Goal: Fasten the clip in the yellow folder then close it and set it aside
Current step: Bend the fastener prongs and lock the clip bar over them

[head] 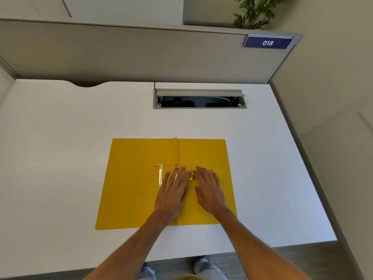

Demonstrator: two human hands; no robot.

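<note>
The yellow folder (133,195) lies open and flat on the white desk, its spine running away from me. A gold metal clip bar (160,175) rests on the left leaf with thin prongs sticking out beside it. My left hand (173,188) lies flat across the spine, fingers spread, just right of that bar. My right hand (210,188) lies flat on the right leaf, fingers apart. Between the two hands a small gold clip piece (192,177) shows, partly hidden under the fingers.
The white desk (60,148) extends on all sides of the folder. An open cable hatch (199,100) sits in the desk behind the folder. A grey partition (121,53) with a blue 018 sign (268,43) closes the back; the desk's front edge is near my legs.
</note>
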